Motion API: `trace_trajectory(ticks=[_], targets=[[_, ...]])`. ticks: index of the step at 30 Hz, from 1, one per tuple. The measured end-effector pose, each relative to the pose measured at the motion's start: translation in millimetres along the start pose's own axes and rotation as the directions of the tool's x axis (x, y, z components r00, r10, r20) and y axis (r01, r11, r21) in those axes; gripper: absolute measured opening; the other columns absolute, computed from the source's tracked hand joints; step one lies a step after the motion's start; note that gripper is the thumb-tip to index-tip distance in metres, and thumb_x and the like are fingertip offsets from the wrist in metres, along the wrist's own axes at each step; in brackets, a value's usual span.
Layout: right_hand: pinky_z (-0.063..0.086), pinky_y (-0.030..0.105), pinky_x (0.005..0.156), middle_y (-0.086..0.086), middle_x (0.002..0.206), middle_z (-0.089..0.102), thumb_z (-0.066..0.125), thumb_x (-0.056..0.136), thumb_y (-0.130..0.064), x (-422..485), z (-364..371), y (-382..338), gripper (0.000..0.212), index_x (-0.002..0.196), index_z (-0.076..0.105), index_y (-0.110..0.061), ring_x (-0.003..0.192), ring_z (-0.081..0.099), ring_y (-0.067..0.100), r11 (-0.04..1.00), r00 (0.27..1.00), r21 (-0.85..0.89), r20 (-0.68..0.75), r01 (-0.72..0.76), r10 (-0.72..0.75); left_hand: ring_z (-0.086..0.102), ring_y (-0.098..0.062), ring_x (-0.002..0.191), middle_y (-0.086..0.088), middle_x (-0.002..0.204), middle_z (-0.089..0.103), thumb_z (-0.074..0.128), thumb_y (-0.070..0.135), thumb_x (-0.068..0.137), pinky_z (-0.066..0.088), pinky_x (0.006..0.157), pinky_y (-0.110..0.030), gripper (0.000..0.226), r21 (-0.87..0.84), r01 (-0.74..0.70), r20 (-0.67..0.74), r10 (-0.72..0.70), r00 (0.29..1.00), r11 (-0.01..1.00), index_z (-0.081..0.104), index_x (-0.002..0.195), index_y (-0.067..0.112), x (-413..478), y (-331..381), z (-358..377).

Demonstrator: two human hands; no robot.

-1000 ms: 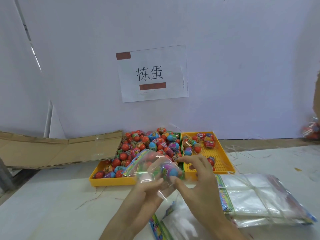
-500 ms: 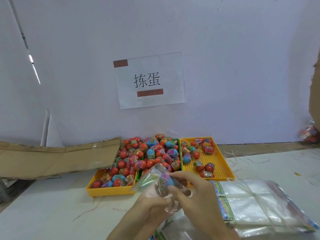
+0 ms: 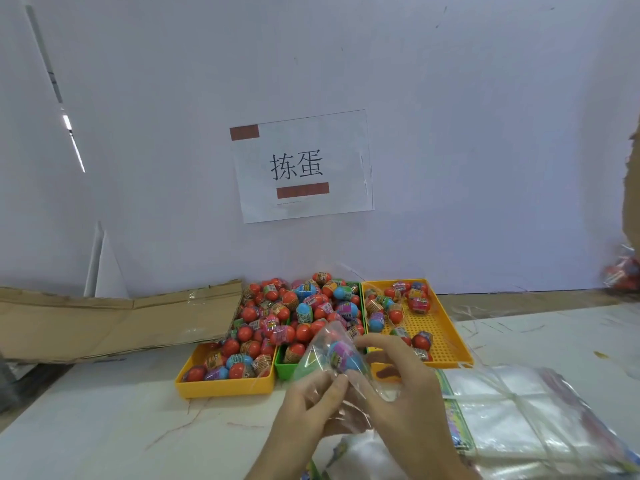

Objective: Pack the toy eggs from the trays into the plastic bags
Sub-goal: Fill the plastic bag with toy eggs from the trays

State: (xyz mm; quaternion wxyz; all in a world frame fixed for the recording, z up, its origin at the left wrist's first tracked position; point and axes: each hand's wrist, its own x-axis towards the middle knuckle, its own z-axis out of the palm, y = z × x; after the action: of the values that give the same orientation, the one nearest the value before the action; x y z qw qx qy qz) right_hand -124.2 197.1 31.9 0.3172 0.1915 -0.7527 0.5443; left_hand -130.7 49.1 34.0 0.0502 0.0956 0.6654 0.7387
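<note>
My left hand [image 3: 311, 400] and my right hand [image 3: 398, 386] both grip a clear plastic bag [image 3: 322, 351] held upright in front of the trays. A purple and blue toy egg [image 3: 341, 356] sits inside the bag. Several red, blue and purple toy eggs [image 3: 294, 313] are heaped in a yellow tray [image 3: 221, 388] and a green tray [image 3: 285, 370] behind it. A second yellow tray [image 3: 446, 337] to the right holds fewer eggs [image 3: 417, 303].
A bundle of flat plastic bags [image 3: 526, 417] tied with string lies at the right. More bags [image 3: 360, 455] lie under my wrists. Flattened cardboard [image 3: 104, 320] leans at the back left. A paper sign [image 3: 301, 166] hangs on the white wall.
The bag with the egg has tipped more upright between my hands. The camera has tilted up a little, so the trays sit lower in view.
</note>
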Motion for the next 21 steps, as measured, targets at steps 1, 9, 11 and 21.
trace_trajectory(ticks=[1, 9, 11, 21], targets=[[0.052, 0.015, 0.077, -0.020, 0.106, 0.071, 0.082, 0.081, -0.015, 0.1, 0.3, 0.1, 0.040, 0.112, 0.068, -0.037, 0.096, 0.069, 0.006, 0.997, 0.998, 0.048, 0.028, -0.054, 0.052, 0.070, -0.028, 0.071, -0.017, 0.081, 0.071, 0.068, 0.029, 0.081, 0.061, 0.069, -0.040, 0.025, -0.038, -0.005, 0.008, 0.005, 1.000, 0.999, 0.075, 0.086, 0.006, -0.8, 1.9, 0.6], [0.050, 0.013, 0.067, -0.020, 0.086, 0.073, 0.085, 0.078, -0.006, 0.5, -1.6, 5.6, 0.043, 0.101, 0.074, -0.040, 0.076, 0.070, 0.009, 0.996, 0.995, 0.032, -0.045, -0.086, 0.087, 0.073, -0.014, 0.069, -0.006, 0.080, 0.077, 0.066, 0.020, 0.093, 0.056, 0.067, -0.020, 0.016, 0.165, -0.082, -0.047, 0.091, 0.995, 0.983, 0.080, 0.084, 0.022, -11.3, -1.8, 9.9], [0.050, 0.016, 0.065, -0.016, 0.080, 0.073, 0.087, 0.076, -0.009, 1.1, -1.8, 7.8, 0.038, 0.094, 0.075, -0.041, 0.074, 0.069, 0.013, 0.992, 0.991, 0.041, -0.057, -0.116, 0.118, 0.073, -0.013, 0.069, -0.004, 0.077, 0.077, 0.065, 0.024, 0.096, 0.055, 0.068, -0.019, 0.018, 0.192, -0.054, -0.051, 0.065, 0.997, 0.980, 0.079, 0.084, 0.026, -13.2, -5.0, 13.2], [0.049, 0.013, 0.066, -0.016, 0.089, 0.071, 0.089, 0.075, -0.012, 3.4, -2.6, -0.2, 0.037, 0.099, 0.072, -0.036, 0.075, 0.067, 0.011, 1.000, 0.997, 0.014, -0.080, -0.016, 0.017, 0.064, -0.026, 0.065, -0.018, 0.074, 0.069, 0.063, 0.045, 0.080, 0.055, 0.059, -0.037, 0.037, -0.151, -0.115, -0.179, 0.087, 0.980, 0.982, 0.081, 0.078, 0.012, -6.6, 5.7, 8.5]])
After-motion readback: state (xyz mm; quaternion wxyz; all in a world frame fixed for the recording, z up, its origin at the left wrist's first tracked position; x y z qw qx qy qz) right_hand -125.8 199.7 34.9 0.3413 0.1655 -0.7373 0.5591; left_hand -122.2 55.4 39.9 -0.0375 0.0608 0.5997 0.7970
